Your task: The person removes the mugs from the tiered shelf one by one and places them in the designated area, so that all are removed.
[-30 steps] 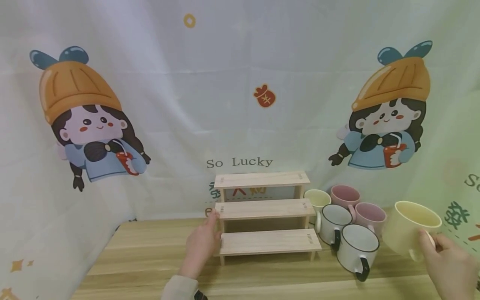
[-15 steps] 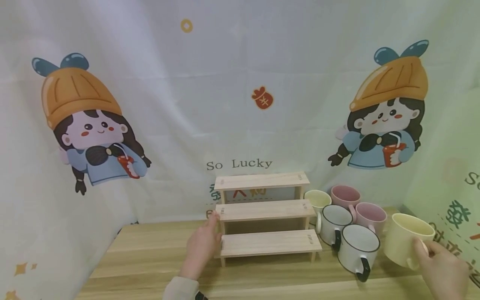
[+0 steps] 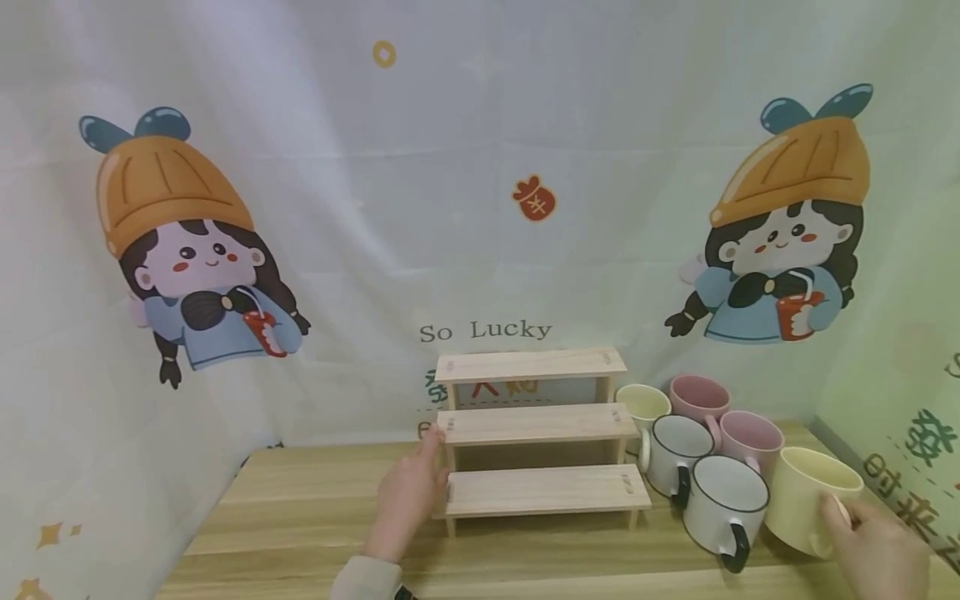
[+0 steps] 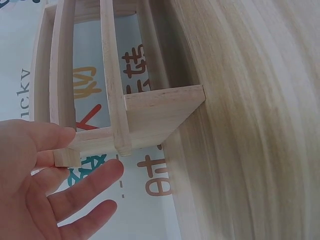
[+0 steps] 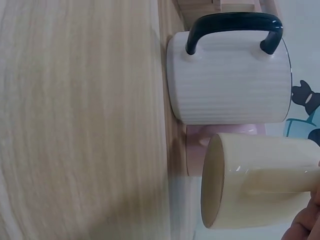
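My right hand [image 3: 883, 546] grips a pale yellow mug [image 3: 802, 504] by its handle, with the thumb on top. The mug is beside the front white mug [image 3: 723, 512] with a black rim and handle. In the right wrist view the yellow mug's underside [image 5: 212, 182] shows above the wooden table. My left hand [image 3: 408, 500] is at the left side of a three-step wooden display rack [image 3: 547, 492]. In the left wrist view its thumb and index finger pinch a wooden end [image 4: 66, 157] of the rack, while the other fingers are spread.
Right of the rack stand another white mug [image 3: 667, 462], two pink mugs [image 3: 750, 437] and a second yellow mug [image 3: 641, 400] behind. A printed cloth [image 3: 360, 217] hangs behind and at both sides of the wooden table [image 3: 300, 517].
My right hand has lowered the yellow mug and brought it left, closer to the front white mug. My left hand has stayed at the rack.
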Action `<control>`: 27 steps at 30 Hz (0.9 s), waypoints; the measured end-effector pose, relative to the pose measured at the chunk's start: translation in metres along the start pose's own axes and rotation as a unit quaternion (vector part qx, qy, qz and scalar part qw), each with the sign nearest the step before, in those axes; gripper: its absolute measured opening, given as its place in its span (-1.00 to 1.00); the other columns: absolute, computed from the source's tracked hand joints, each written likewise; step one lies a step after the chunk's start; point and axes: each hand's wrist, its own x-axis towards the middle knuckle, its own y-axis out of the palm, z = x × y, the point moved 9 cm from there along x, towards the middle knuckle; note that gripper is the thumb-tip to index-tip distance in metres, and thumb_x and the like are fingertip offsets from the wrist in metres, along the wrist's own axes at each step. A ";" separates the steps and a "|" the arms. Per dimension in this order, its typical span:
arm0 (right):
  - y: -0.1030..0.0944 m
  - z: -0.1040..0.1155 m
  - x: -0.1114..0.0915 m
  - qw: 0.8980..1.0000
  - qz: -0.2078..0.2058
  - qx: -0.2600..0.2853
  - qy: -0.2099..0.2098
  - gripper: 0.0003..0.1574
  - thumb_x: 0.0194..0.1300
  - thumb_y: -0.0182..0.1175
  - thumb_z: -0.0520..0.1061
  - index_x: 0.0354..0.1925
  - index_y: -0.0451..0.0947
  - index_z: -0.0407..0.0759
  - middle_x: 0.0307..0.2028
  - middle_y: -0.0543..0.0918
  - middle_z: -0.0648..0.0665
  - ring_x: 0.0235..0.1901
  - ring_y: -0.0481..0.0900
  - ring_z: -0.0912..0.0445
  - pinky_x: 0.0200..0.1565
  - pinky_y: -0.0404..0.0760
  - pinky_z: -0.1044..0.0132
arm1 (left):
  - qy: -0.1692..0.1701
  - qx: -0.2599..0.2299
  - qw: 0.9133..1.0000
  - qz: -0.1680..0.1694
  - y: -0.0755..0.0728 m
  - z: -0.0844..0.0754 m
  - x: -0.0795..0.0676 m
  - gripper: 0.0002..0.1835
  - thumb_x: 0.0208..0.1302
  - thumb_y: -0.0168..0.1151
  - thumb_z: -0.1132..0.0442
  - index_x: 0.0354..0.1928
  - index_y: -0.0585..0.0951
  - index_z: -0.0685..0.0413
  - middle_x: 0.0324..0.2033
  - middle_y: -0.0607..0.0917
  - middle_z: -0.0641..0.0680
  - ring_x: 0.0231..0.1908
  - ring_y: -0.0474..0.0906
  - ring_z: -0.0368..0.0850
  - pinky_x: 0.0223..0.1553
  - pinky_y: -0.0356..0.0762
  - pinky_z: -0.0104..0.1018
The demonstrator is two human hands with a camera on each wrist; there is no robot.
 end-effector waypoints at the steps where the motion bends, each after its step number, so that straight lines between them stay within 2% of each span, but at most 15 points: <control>1: 0.001 -0.001 0.000 1.000 0.006 -0.003 0.004 -0.42 0.36 -0.10 0.01 -0.77 0.28 -0.17 -0.75 0.45 -0.13 -0.70 0.27 0.10 -0.59 0.22 0.27 | 0.002 0.000 1.000 -0.002 0.000 0.000 0.000 -0.39 0.12 0.34 0.25 0.23 0.38 0.06 -0.25 0.70 0.28 -0.64 0.50 0.02 -0.71 0.33 -0.25; 8: 0.006 -0.007 -0.002 0.999 0.025 -0.013 0.032 -0.43 0.35 -0.13 0.05 -0.73 0.32 -0.18 -0.72 0.50 -0.19 -0.70 0.31 0.04 -0.59 0.25 0.24 | -0.001 0.007 1.000 -0.005 -0.002 -0.002 0.001 -0.41 0.12 0.34 0.25 0.22 0.38 0.04 -0.34 0.70 0.28 -0.70 0.43 -0.03 -0.75 0.27 -0.26; 14: 0.008 -0.004 -0.003 1.000 0.019 -0.012 0.016 -0.41 0.38 -0.15 0.06 -0.74 0.26 -0.17 -0.76 0.46 -0.15 -0.74 0.27 0.08 -0.62 0.22 0.25 | 0.003 0.010 1.000 -0.004 -0.003 -0.004 0.001 -0.42 0.14 0.34 0.25 0.22 0.39 0.06 -0.12 0.68 0.28 -0.70 0.40 -0.07 -0.75 0.27 -0.29; 18: 0.015 -0.006 -0.002 0.999 0.036 -0.007 0.025 -0.41 0.39 -0.15 0.07 -0.71 0.30 -0.19 -0.74 0.47 -0.15 -0.73 0.30 0.06 -0.62 0.24 0.25 | 0.000 0.004 1.000 -0.002 -0.002 -0.003 0.000 -0.40 0.13 0.34 0.26 0.23 0.37 0.07 -0.15 0.68 0.28 -0.70 0.40 -0.07 -0.74 0.28 -0.29; 23: 0.020 -0.007 -0.004 0.999 0.040 -0.010 0.026 -0.43 0.40 -0.13 0.06 -0.71 0.22 -0.16 -0.75 0.41 -0.12 -0.72 0.27 0.03 -0.62 0.21 0.23 | -0.002 0.000 1.000 0.000 0.000 -0.001 0.000 -0.39 0.13 0.34 0.26 0.23 0.37 0.06 -0.07 0.67 0.26 -0.68 0.40 -0.08 -0.73 0.28 -0.29; 27: 0.022 -0.008 -0.004 0.998 0.045 -0.008 0.034 -0.45 0.38 -0.12 0.05 -0.71 0.23 -0.16 -0.73 0.44 -0.17 -0.71 0.29 0.00 -0.61 0.23 0.20 | 0.001 -0.002 1.000 0.000 0.002 0.000 0.000 -0.39 0.14 0.33 0.26 0.24 0.36 0.07 0.02 0.63 0.26 -0.68 0.37 -0.10 -0.73 0.28 -0.29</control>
